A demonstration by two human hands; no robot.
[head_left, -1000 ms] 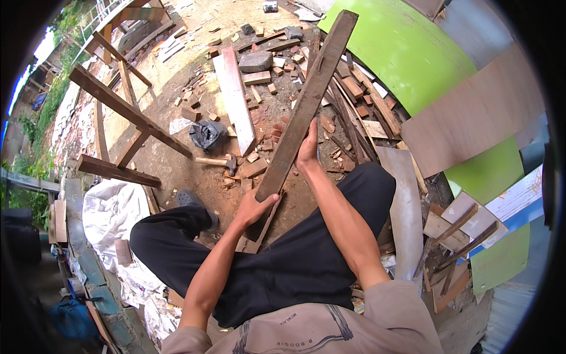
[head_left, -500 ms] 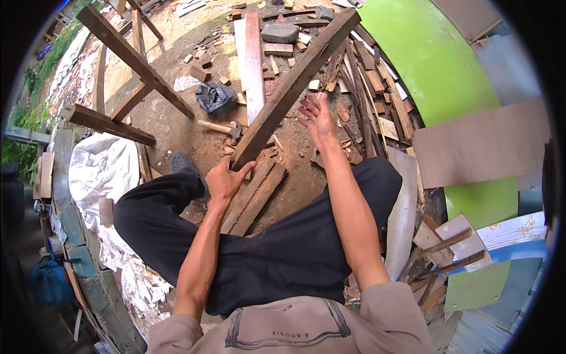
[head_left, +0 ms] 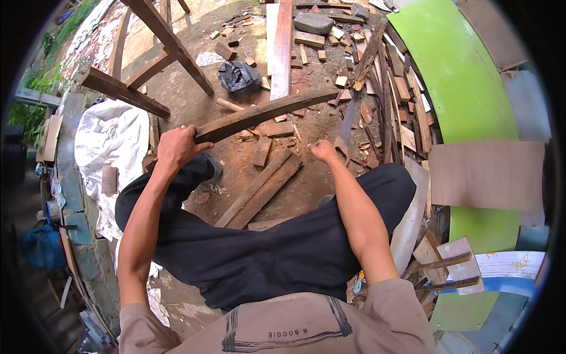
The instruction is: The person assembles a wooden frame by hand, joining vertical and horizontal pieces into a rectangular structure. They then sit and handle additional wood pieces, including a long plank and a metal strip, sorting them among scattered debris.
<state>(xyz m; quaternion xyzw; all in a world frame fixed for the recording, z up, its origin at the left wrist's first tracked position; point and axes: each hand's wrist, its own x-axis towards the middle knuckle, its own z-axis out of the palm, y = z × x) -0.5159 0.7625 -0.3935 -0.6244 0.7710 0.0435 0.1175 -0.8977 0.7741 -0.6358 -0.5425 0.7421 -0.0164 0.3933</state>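
My left hand (head_left: 178, 146) is closed round the near end of a dark wooden beam (head_left: 268, 112), which slants up to the right in front of me. My right hand (head_left: 322, 151) is closed at the handle of a hand saw (head_left: 348, 121), its blade pointing away from me; the fingers partly hide the grip. Between my legs lie two short lengths of timber (head_left: 265, 190) side by side, with a small wood block (head_left: 262, 151) just beyond them. A hammer's wooden handle (head_left: 227, 104) shows behind the beam; its head is hidden.
Beyond the beam are a black plastic bag (head_left: 240, 78), a long plank (head_left: 283, 53), a grey stone (head_left: 313, 23) and scattered offcuts. A timber frame (head_left: 171, 44) and white sacking (head_left: 112, 138) stand left. Stacked wood strips (head_left: 392, 100) and green panels (head_left: 454, 65) line the right.
The beam has swung lower and flatter as my left hand moved left and up. My right hand, open before, has dropped and closed at the hand saw, whose blade now shows.
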